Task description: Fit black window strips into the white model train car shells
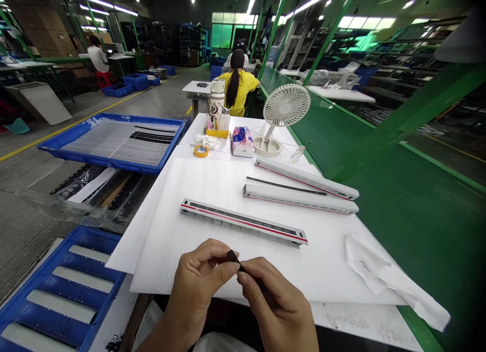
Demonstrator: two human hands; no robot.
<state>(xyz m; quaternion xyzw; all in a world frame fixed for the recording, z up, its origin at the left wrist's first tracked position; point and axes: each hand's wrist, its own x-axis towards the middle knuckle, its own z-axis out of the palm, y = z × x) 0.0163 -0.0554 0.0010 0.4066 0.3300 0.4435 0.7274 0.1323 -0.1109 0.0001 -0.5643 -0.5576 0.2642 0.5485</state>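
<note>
Over the table's near edge, my left hand (pixel 203 271) and my right hand (pixel 275 296) pinch a small black strip (pixel 234 258) between thumbs and fingertips. Most of the strip is hidden by the right hand's fingers. Just beyond them a model train car body (pixel 243 221), grey-white with a red stripe and dark windows, lies on its side on white foam sheeting (pixel 163 261). To the right rest two more train bodies, one farther back (pixel 304 177) and one nearer (pixel 299 199). A long thin dark strip (pixel 284 185) lies between those two.
A fan (pixel 286 106), tissue pack (pixel 243 141), orange tape roll (pixel 201 150) and bottle (pixel 215 109) stand at the back. A white cloth (pixel 379 271) hangs over the right edge. Blue trays (pixel 157 166) flank the left. A person in yellow (pixel 246 86) sits ahead.
</note>
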